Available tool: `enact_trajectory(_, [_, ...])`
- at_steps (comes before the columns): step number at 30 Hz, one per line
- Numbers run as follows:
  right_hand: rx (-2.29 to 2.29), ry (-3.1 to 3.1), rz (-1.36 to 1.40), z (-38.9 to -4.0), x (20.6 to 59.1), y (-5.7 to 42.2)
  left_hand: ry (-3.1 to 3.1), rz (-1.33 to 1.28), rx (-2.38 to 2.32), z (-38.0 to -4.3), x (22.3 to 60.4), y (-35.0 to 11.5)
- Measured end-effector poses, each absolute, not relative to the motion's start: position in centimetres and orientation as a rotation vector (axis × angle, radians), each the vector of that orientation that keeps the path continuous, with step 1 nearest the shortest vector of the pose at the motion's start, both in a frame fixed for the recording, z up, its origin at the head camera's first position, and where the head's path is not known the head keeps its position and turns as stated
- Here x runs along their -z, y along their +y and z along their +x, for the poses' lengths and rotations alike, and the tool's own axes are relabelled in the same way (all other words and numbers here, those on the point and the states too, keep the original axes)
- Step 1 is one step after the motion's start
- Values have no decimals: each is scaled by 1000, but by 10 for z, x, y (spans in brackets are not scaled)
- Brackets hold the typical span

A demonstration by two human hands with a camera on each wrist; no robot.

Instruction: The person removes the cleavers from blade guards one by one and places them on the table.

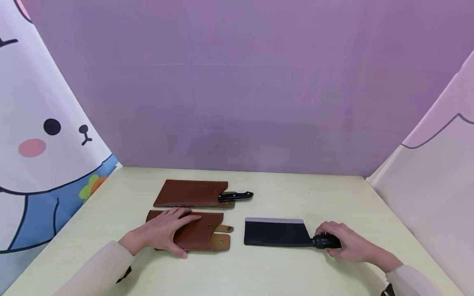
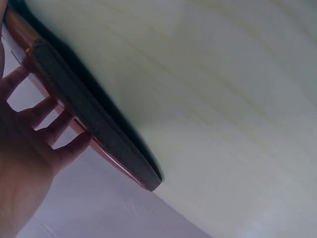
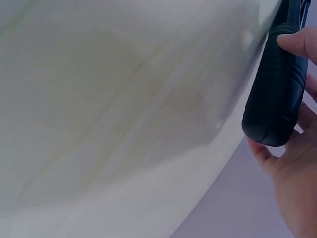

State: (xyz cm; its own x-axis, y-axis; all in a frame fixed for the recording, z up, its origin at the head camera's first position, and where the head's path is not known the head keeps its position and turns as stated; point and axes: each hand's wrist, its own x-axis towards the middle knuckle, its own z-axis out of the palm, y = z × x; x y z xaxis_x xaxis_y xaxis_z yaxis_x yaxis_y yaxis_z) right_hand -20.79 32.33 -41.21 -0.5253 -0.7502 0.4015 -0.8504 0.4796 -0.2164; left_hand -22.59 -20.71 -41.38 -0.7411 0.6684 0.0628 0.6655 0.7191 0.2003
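A cleaver (image 1: 275, 233) with a dark blade and a paler edge strip lies level, handle to the right. My right hand (image 1: 353, 244) holds its black ribbed handle (image 3: 275, 94), thumb on one side and fingers on the other. To the left, my left hand (image 1: 163, 231) rests with spread fingers on a brown leather knife sheath (image 1: 200, 233). The sheath's notched mouth and tan snap straps point right, toward the blade. In the left wrist view, the fingertips touch the flat face of the sheath (image 2: 89, 109).
Behind the near sheath lies a second brown sheath (image 1: 192, 193), with a black riveted knife handle (image 1: 237, 196) sticking out to the right. The pale wooden table (image 1: 266, 271) ends at a purple backdrop (image 1: 259, 90), with printed cloth on both sides.
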Motion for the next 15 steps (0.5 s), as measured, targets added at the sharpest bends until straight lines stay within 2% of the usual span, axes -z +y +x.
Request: enact_trajectory(15, [-534,-2532,1301,-207,415,323,2869,1096,-330,-228,415,-208])
